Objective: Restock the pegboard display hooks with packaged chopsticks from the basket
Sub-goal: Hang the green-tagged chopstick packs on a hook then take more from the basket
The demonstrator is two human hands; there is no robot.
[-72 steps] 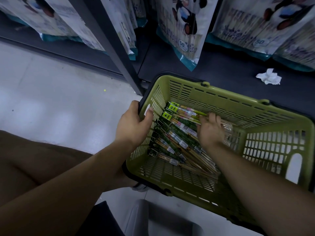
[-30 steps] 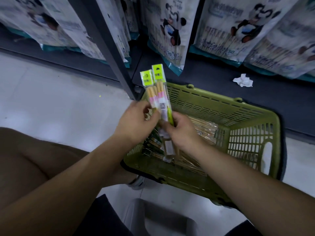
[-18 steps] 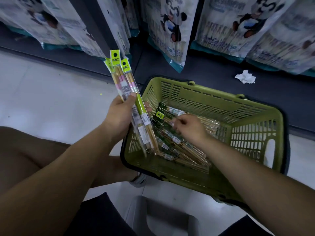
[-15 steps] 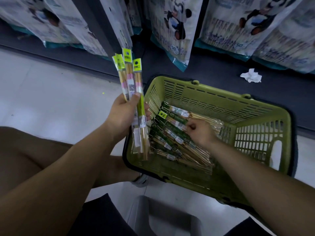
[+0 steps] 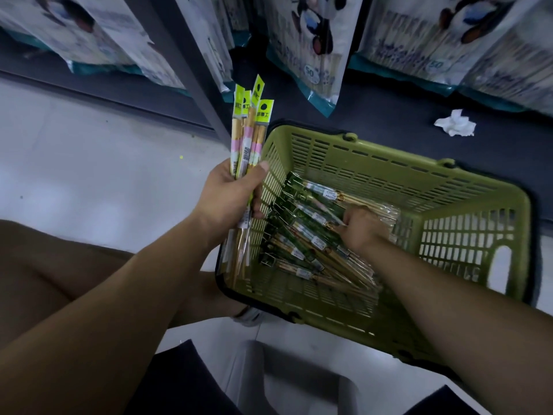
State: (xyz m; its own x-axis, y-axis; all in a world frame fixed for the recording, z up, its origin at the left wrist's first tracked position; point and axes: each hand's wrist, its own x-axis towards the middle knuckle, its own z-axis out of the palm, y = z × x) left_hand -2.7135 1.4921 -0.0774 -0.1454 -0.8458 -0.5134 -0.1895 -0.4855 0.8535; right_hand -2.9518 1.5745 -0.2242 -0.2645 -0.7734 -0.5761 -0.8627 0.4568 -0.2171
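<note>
1. Left hand point(image 5: 230, 199) — fingers and thumb wrapped round a fanned bundle point(image 5: 248, 139), held at the basket point(image 5: 389, 172) rim; a slack grip may let one slide out
2. Right hand point(image 5: 359, 232) — fingers curled among the basket's packs point(image 5: 302, 235); grasp cannot be confirmed, and overlapping sleeves may snag or drag neighbours
</note>
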